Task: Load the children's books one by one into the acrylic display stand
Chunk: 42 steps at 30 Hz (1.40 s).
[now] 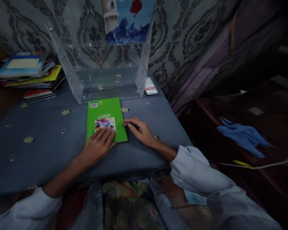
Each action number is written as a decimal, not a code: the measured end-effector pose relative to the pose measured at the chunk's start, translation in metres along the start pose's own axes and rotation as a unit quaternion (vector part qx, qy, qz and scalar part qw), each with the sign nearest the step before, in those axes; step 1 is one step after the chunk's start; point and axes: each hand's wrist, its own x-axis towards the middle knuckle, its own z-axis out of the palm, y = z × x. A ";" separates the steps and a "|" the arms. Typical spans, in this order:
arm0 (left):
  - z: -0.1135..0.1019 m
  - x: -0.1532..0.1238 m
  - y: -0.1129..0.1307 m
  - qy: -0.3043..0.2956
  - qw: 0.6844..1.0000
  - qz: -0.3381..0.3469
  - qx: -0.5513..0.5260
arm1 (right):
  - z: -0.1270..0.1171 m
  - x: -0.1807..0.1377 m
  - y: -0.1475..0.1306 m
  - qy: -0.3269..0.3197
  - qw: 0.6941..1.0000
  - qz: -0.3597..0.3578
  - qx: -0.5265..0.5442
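A green book point(105, 109) lies on the dark blue tablecloth, with a barcode and a small colourful picture on its upward face; its printed title appears upside down. My left hand point(99, 143) rests flat on the book's near part, fingers stretched over the lower edge of the picture. At the book's right edge is my right hand point(140, 130), its fingers extended and the fingertips touching or very near that edge. Nothing is gripped in either hand. Just behind the book stands a clear plastic rack point(110, 87) with tiered shelves.
A stack of books point(26, 73) stands at the table's left back. A painted sea picture point(128, 22) is at the rack's top. Beside the rack lies a blurred white item point(150, 86). To the right, lower down, are a blue cloth point(243, 134) and a pale cable point(268, 166).
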 end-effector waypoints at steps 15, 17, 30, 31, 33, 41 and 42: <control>-0.004 0.003 0.001 -0.028 0.999 -0.018 -0.023 | -0.001 -0.002 -0.004 0.002 1.000 -0.011 0.000; -0.004 0.003 0.001 -0.025 0.999 -0.016 -0.018 | -0.001 -0.002 -0.004 0.001 1.000 -0.014 -0.001; 0.002 -0.001 0.005 -0.031 0.999 -0.035 -0.028 | -0.001 -0.011 -0.009 -0.072 0.985 -0.132 -0.088; 0.002 -0.001 0.005 -0.029 0.999 -0.035 -0.023 | -0.001 -0.012 -0.009 -0.075 0.981 -0.148 -0.103; 0.002 -0.004 0.006 -0.027 0.999 -0.034 -0.012 | -0.001 -0.015 -0.011 -0.078 0.972 -0.176 -0.132; -0.002 -0.016 0.003 -0.070 0.996 -0.009 -0.058 | -0.002 -0.017 -0.015 -0.098 0.950 -0.228 -0.187; -0.002 -0.016 0.003 -0.075 0.995 -0.008 -0.063 | -0.001 -0.017 -0.015 -0.098 0.950 -0.229 -0.188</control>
